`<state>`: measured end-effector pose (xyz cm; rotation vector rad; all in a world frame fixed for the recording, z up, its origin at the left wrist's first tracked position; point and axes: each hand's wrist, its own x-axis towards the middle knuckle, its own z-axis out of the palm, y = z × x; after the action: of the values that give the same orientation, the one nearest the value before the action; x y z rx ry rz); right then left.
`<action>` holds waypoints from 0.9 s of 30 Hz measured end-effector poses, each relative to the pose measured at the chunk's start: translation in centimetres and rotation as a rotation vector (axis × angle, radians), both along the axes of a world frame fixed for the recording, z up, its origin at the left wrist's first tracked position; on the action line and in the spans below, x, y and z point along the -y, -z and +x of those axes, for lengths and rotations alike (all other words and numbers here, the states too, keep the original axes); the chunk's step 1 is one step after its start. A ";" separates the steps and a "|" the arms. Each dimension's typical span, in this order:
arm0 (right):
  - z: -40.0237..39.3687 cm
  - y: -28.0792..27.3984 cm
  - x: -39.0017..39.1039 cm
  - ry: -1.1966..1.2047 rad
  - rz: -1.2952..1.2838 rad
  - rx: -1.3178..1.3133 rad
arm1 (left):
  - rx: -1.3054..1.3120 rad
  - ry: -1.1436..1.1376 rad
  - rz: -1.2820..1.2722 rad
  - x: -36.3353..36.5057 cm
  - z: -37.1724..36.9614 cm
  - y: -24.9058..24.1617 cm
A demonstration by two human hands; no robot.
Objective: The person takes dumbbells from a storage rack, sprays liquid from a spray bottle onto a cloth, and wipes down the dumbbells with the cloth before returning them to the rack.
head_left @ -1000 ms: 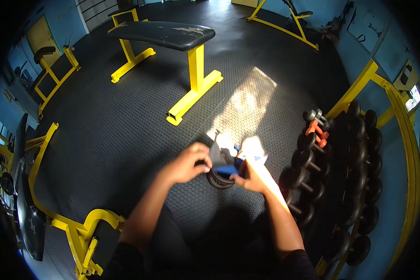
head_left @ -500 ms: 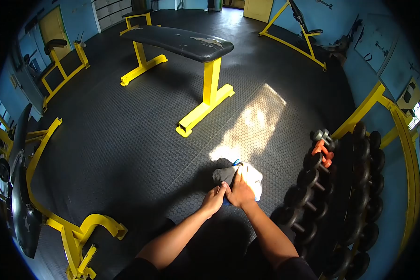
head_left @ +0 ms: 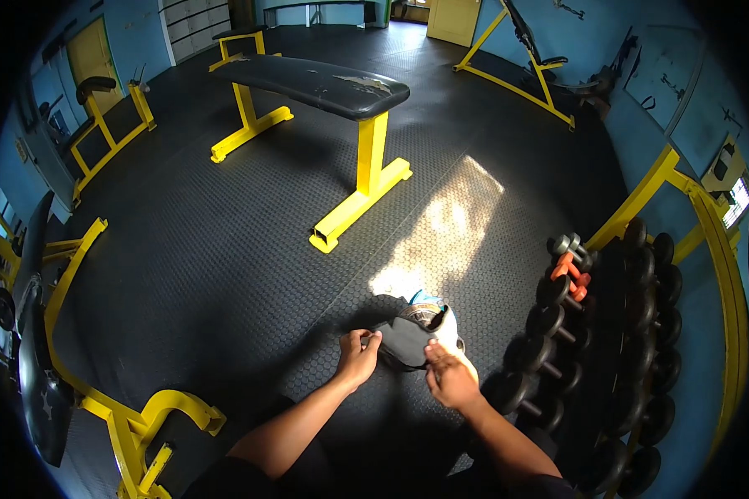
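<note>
A dark grey cloth (head_left: 404, 342) is stretched between my two hands, low in front of me. My left hand (head_left: 359, 360) pinches its left edge between thumb and fingers. At the cloth's right edge, my right hand (head_left: 453, 379) has its fingers closed on it. Just behind the cloth and beside my right hand is a whitish item (head_left: 448, 329) with a dark opening and blue parts, brightly lit by the sun; its kind is unclear. The cloth and my right hand cover part of it.
A black padded bench (head_left: 316, 83) on yellow legs stands ahead. To my right, a rack holds several black dumbbells (head_left: 549, 353) and red dumbbells (head_left: 570, 274). Yellow-framed equipment (head_left: 112, 399) stands at left. A sunlit patch lies on the black rubber floor (head_left: 250, 241).
My hands have moved apart, spreading the cloth that was bunched between them. More of the whitish item and its dark opening now shows. The camera view has shifted slightly.
</note>
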<state>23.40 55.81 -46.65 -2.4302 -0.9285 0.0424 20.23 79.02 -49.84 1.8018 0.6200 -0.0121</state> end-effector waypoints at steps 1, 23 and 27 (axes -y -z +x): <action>0.3 0.0 0.4 0.044 -0.049 0.036 | 0.025 -0.020 0.023 0.3 -0.3 -0.7; 2.6 -0.5 -5.3 0.548 -0.199 -0.232 | 0.095 0.100 0.003 0.6 -0.9 -0.8; 5.7 -0.3 -5.4 0.744 0.002 -0.475 | 0.136 0.115 -0.008 0.7 -0.8 -0.5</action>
<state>29.07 61.19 -46.37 -2.4462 0.1955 0.3270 19.41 78.36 -49.38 1.8122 0.4194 0.0298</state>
